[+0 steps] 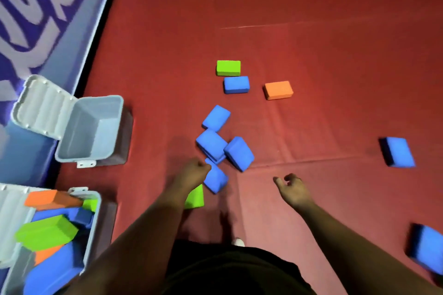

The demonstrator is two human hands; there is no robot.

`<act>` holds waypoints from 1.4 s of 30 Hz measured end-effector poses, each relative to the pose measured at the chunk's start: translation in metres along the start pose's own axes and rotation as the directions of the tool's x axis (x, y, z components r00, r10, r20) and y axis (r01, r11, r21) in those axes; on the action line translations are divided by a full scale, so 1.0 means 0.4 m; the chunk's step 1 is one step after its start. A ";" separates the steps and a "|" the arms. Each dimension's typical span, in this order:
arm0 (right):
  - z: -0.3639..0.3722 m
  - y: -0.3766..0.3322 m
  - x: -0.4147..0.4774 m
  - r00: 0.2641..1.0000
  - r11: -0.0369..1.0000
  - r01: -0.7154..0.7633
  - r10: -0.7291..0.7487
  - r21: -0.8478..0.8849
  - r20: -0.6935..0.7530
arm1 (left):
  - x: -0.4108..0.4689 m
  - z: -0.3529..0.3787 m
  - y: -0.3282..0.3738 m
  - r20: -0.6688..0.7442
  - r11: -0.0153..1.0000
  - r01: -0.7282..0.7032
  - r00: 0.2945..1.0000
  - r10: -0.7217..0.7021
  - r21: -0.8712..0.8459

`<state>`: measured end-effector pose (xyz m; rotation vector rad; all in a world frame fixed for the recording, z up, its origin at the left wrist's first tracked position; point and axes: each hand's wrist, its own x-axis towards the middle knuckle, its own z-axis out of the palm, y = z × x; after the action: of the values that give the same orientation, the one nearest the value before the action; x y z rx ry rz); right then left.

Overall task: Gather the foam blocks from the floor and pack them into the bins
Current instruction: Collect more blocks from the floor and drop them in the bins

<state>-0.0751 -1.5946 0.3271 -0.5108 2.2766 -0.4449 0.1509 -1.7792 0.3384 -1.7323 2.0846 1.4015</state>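
Note:
Foam blocks lie on the red floor mat. A green block, a blue block and an orange block lie farthest out. Nearer are three blue blocks in a cluster. My left hand is curled, its fingers closed on the corner of a tilted blue block. My left forearm partly hides a green block. My right hand hovers above the bare mat with its fingers apart and nothing in it.
An empty grey bin with its lid flipped open stands at the left by a blue banner wall. A second bin at bottom left holds orange, green and blue blocks. Two more blue blocks lie at the right.

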 end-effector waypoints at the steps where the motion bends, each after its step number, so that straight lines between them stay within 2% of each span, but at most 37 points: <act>1: -0.039 0.026 0.018 1.000 0.999 -0.028 0.028 0.018 -0.012 | 0.025 0.035 0.039 0.016 0.999 -0.027 1.000 0.026 0.035; 5: -0.154 0.097 0.096 0.993 0.988 -0.108 0.114 0.113 -0.043 | 0.079 0.122 0.166 0.048 0.994 -0.042 0.998 0.038 0.101; 9: -0.240 0.106 0.198 0.990 0.976 -0.114 0.129 0.188 -0.064 | 0.149 0.151 0.226 0.024 0.986 0.011 1.000 -0.016 0.167; 12: -0.309 0.092 0.292 0.988 0.960 -0.118 0.138 0.253 -0.064 | 0.225 0.174 0.286 0.058 0.968 0.024 0.997 -0.040 0.249; 17: -0.459 0.078 0.502 0.985 0.946 -0.114 0.148 0.305 -0.091 | 0.460 0.265 0.466 0.096 0.977 0.012 0.995 -0.033 0.213; 22: -0.674 0.089 0.717 0.963 0.937 -0.178 0.229 0.302 -0.142 | 0.701 0.372 0.788 0.165 0.976 -0.058 0.986 0.023 0.211; 25: -0.810 0.110 0.822 0.945 0.930 -0.195 0.263 0.311 -0.193 | 0.805 0.429 1.012 0.231 0.947 -0.182 0.966 0.121 0.265; 28: -0.933 0.150 0.895 0.930 0.914 -0.215 0.300 0.345 -0.213 | 0.860 0.493 1.221 0.303 0.931 -0.294 0.927 0.222 0.216; 31: -1.049 0.210 1.000 0.922 0.898 -0.255 0.338 0.358 -0.192 | 0.923 0.576 1.383 0.318 0.921 -0.344 0.907 0.276 0.183; 35: -1.193 0.282 1.194 0.942 0.922 -0.243 0.299 0.301 -0.153 | 1.020 0.682 1.540 0.289 0.949 -0.283 0.928 0.235 0.137; 37: -1.271 0.293 1.304 0.956 0.940 -0.219 0.260 0.262 -0.133 | 1.063 0.712 1.608 0.218 0.972 -0.227 0.953 0.209 0.058; 42: -1.462 0.233 1.549 0.994 0.992 -0.099 0.102 0.082 -0.032 | 1.120 0.720 1.736 0.103 0.988 -0.154 0.983 0.152 0.008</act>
<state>-0.9226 -1.7212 0.3015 -0.3488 2.2965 -0.4966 -0.7054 -1.9570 0.3116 -1.4882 2.2081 1.4738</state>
